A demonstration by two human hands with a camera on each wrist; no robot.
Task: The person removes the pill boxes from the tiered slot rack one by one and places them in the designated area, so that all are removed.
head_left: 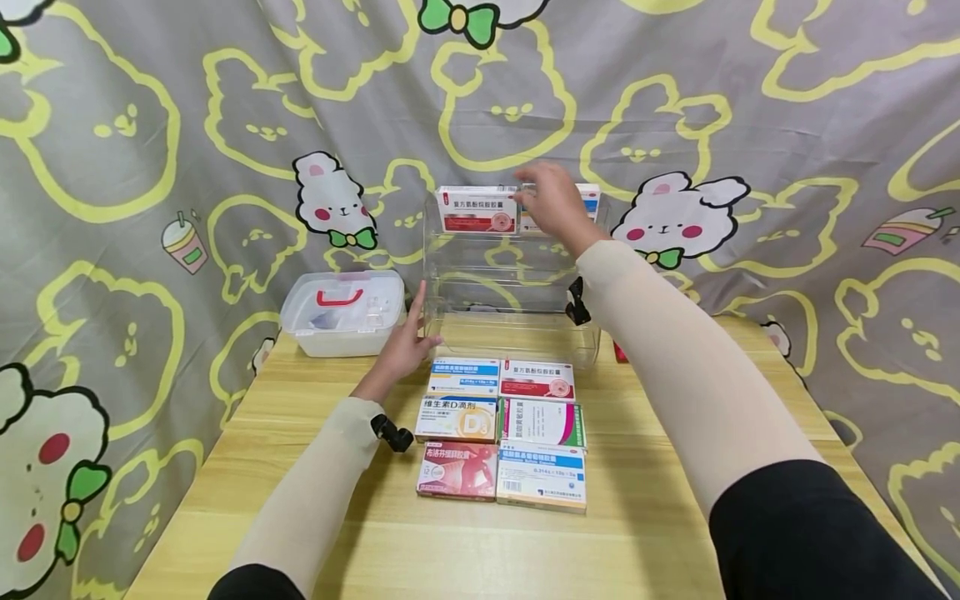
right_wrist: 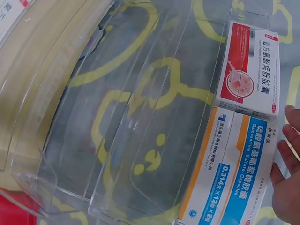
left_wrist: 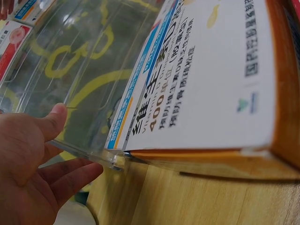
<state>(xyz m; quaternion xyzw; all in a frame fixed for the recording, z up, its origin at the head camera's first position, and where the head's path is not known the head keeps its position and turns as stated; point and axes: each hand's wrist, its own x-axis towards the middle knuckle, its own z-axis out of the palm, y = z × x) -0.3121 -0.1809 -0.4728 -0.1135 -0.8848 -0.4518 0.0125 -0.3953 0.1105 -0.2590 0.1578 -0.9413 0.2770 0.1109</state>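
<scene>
A clear tiered display rack (head_left: pixel 517 333) stands on the table. On its top tier stand a red-and-white medicine box (head_left: pixel 477 211) and, to its right, a blue, white and orange glucosamine capsule box (right_wrist: pixel 220 168). My right hand (head_left: pixel 553 204) is at this second box, partly covering it in the head view; in the right wrist view its fingertips (right_wrist: pixel 285 146) are right at the box's upper edge. My left hand (head_left: pixel 405 346) is at the rack's lower left side, thumb and fingers extended along the clear side edge (left_wrist: pixel 86 152), holding no box.
Several medicine boxes lie in two columns before the rack, among them a vitamin D box (head_left: pixel 456 418), a pink-red box (head_left: pixel 457 471) and a green-and-magenta box (head_left: pixel 542 423). A lidded plastic container (head_left: pixel 341 321) with a red handle stands left. A patterned curtain (head_left: pixel 510 100) hangs behind.
</scene>
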